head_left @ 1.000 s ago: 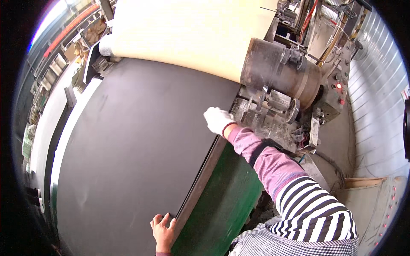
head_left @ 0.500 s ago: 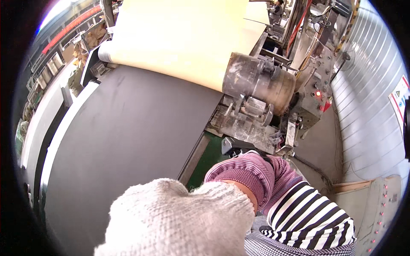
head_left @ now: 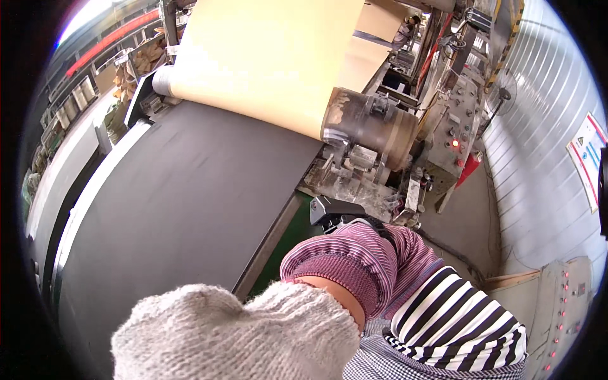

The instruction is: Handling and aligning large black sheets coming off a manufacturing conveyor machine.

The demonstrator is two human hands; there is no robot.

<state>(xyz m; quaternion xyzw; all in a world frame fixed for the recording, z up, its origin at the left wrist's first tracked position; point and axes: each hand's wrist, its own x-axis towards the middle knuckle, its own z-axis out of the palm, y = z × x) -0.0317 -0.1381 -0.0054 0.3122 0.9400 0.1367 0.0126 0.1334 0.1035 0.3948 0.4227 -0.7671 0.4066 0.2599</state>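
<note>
My right hand, in a light grey knitted glove, is raised close in front of me at the bottom of the view. Its back shows, but the fingers are hidden, so I cannot tell whether it holds anything. The arm bends back from the lower right in striped sleeves, with a black device strapped on it. Beyond the glove lies a wide dark grey sheet or belt. A pale yellow sheet runs over a roller at its far end. My left hand is out of sight.
Right of the sheets sits a worn, dusty metal drum with machine parts below. Behind it stands a control panel with a lit red light. A fan is near the corrugated wall. A cabinet with red lights stands lower right.
The glove and forearm have shifted left and slightly down. The machine sits a little further left in view, and more of the pale sheets behind the drum shows.
</note>
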